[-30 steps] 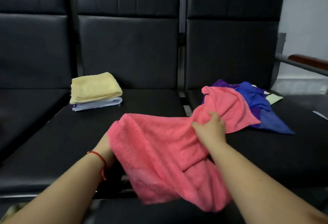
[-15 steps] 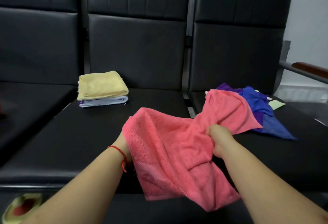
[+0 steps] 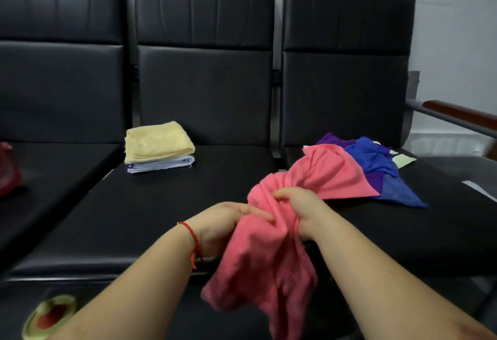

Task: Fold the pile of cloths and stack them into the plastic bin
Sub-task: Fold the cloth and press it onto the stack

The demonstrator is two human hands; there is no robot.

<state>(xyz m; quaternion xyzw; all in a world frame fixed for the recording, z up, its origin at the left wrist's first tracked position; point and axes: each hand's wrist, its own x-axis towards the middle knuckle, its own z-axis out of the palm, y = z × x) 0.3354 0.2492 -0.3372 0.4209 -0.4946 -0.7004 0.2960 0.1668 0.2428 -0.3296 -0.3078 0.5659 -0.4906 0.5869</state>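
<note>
left hand (image 3: 223, 221): moved in from under cloth's left edge, now touching right hand (image 3: 304, 210) | pink cloth (image 3: 271, 248): was spread wide, now bunched between both hands, lower part hanging off seat front edge | right grip: seems re-pinched, blurry

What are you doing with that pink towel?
A person is sorting cloths on a row of black seats. Both hands hold the pink cloth: the left hand and the right hand grip it bunched between them, so it is not folded yet. Two folded cloths, a yellow one on a white one, sit stacked on the middle seat. A messy pile of blue and purple cloths waits on the right seat.
</note>
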